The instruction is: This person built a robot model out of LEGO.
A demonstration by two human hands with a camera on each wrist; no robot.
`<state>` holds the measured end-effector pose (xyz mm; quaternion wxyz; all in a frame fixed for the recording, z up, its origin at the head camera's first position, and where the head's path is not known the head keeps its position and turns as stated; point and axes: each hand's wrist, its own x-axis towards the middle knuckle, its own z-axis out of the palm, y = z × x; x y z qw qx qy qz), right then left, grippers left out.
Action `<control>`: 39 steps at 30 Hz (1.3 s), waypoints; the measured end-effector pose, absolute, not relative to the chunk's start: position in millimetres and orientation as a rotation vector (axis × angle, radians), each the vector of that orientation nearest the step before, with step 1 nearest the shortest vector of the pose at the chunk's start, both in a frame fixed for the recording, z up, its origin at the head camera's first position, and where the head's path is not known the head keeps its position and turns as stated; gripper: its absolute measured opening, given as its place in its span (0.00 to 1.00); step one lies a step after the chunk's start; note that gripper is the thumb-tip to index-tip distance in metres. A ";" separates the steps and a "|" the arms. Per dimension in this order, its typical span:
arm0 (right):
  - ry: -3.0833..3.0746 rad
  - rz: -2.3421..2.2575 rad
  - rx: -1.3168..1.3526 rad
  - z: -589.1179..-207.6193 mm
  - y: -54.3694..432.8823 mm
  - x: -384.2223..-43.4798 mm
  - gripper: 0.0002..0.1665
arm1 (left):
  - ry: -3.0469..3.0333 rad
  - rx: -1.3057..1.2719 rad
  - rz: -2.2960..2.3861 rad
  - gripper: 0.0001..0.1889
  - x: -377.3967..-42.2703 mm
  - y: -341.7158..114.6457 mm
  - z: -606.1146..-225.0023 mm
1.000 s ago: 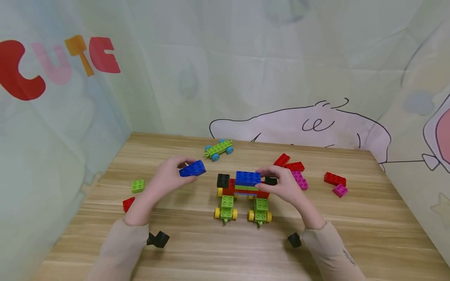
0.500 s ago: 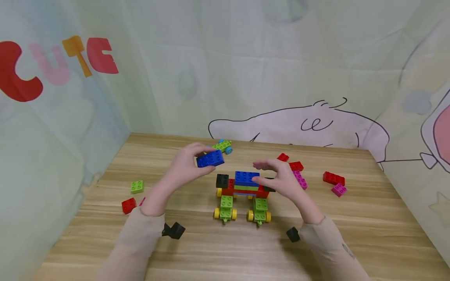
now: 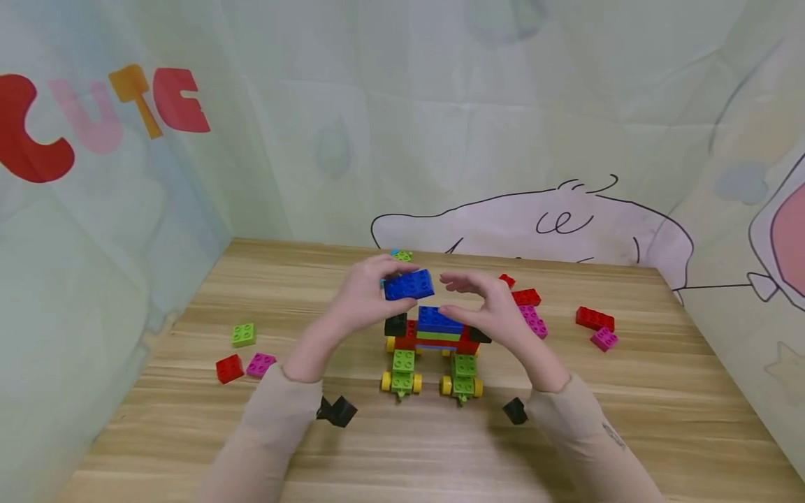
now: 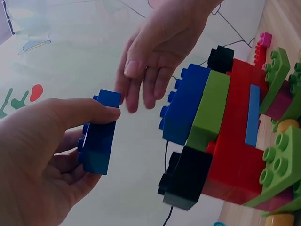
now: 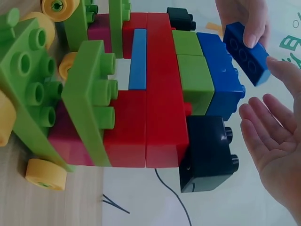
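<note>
Between thumb and fingers, my left hand (image 3: 365, 297) grips a blue building brick (image 3: 409, 285) in the air, above and just behind a toy vehicle built of bricks (image 3: 403, 362). The vehicle has yellow wheels, green and red bricks, black bricks (image 5: 207, 148) at its ends and a blue brick (image 4: 186, 103) on top. My right hand (image 3: 490, 307) hovers by the vehicle's right end with fingers spread, holding nothing. Its thumb tip (image 5: 281, 70) is near the held brick; the right wrist view does not settle whether they touch.
At the back, a green wheeled base (image 3: 402, 256) is mostly hidden by my left hand. Loose red bricks (image 3: 594, 318) and magenta bricks (image 3: 533, 321) lie to the right. On the left are a green brick (image 3: 243, 334), a red brick (image 3: 229, 369) and a magenta brick (image 3: 260, 365).
My left hand has carried its blue brick rightward and up, over the vehicle. My right hand has let go of the vehicle's top blue brick and lifted slightly, its fingers opening.
</note>
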<state>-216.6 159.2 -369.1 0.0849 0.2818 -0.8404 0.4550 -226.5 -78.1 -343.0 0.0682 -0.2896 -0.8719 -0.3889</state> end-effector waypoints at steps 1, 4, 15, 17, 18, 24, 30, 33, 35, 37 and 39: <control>-2.506 1.356 0.846 -368.7 158.5 -216.9 0.29 | -2.624 -0.886 -1.165 0.24 -226.3 -76.3 -343.8; -2.504 1.350 0.857 -367.9 156.6 -217.0 0.30 | -2.614 -0.925 -1.153 0.24 -225.5 -71.4 -346.2; -2.489 1.362 0.863 -368.7 154.7 -212.9 0.30 | -2.587 -0.989 -1.191 0.24 -223.1 -61.2 -355.4; -2.484 1.365 0.864 -368.6 154.4 -212.2 0.30 | -2.586 -0.984 -1.209 0.24 -222.6 -59.6 -356.8; -2.482 1.363 0.862 -368.6 154.4 -211.9 0.29 | -2.591 -0.974 -1.223 0.24 -222.4 -58.9 -357.3; -2.483 1.351 0.825 -370.3 154.1 -211.3 0.27 | -2.609 -0.935 -1.277 0.25 -222.0 -56.1 -359.5; -2.484 1.358 0.745 -371.6 156.3 -209.5 0.25 | -2.575 -0.964 -1.334 0.27 -224.3 -56.1 -363.2; -2.464 1.368 0.713 -372.2 158.9 -209.6 0.25 | -2.556 -0.951 -1.367 0.29 -226.8 -57.5 -366.8; -2.451 1.392 0.686 -372.5 161.0 -209.6 0.25 | -2.543 -0.935 -1.391 0.30 -228.1 -59.2 -369.4; -2.438 1.416 0.660 -373.5 163.6 -209.7 0.25 | -2.535 -0.926 -1.415 0.30 -229.1 -60.9 -371.9; -2.426 1.435 0.639 -374.1 165.5 -209.3 0.24 | -2.529 -0.923 -1.436 0.29 -229.5 -62.2 -373.9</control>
